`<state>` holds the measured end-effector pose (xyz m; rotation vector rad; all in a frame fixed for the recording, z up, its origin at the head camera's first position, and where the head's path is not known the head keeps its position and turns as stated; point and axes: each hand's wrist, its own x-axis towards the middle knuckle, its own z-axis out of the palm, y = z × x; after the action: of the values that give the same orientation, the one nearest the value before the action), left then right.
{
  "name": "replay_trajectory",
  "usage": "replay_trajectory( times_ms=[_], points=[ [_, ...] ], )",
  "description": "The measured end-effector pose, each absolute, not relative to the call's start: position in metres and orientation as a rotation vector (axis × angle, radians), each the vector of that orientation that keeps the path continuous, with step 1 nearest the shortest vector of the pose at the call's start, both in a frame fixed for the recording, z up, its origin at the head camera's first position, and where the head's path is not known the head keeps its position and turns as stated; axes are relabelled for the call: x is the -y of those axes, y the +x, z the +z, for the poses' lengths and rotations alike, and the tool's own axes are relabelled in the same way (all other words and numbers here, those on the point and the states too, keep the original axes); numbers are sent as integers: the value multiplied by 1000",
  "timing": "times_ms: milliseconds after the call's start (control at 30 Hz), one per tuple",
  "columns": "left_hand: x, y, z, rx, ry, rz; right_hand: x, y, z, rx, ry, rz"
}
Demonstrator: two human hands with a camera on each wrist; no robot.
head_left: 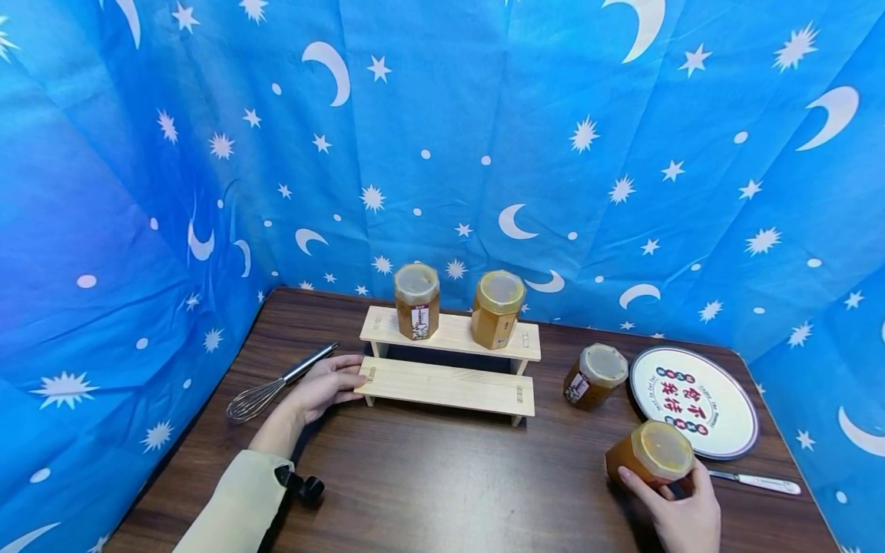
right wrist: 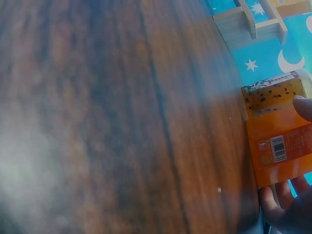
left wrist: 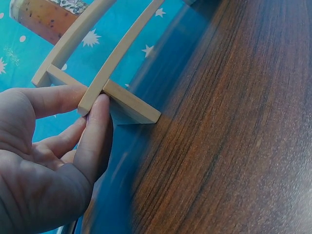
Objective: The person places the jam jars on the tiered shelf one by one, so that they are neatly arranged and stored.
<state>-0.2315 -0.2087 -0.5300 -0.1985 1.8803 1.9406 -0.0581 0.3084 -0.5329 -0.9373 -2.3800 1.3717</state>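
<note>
Wooden and pale, a two-step rack (head_left: 449, 369) stands near the middle of the dark worktop (head_left: 442, 476), two amber jars on its upper step: one with a label facing front (head_left: 417, 301) and one beside it to the right (head_left: 497, 309). The left hand (head_left: 325, 388) lies with fingers nearly straight against the rack's left end; the left wrist view shows a fingertip (left wrist: 100, 109) touching the corner of the lower board. A wire whisk (head_left: 273, 384) lies just behind that hand, near the worktop's left edge.

Right of the rack a third jar (head_left: 594, 376) stands alone, close to a round white plate (head_left: 694, 399) with printed characters. The right hand (head_left: 681, 511) grips a fourth jar (head_left: 650, 455) at the front right, its fingers curled round the side, the jar tilted. A knife (head_left: 754, 482) lies just beside it, in front of the plate.

Bare worktop spreads wide across the front, between the two hands. Blue cloth with white moons and stars (head_left: 442, 153) hangs close round the back and both sides.
</note>
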Motion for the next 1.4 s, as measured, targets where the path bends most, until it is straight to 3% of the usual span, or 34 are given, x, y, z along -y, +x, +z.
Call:
replay_trajectory(
  times_ms=[1400],
  points=[
    [209,-231,-528,-1889,-170,1923,-307,-57,-529,2344,-952,1342]
  ],
)
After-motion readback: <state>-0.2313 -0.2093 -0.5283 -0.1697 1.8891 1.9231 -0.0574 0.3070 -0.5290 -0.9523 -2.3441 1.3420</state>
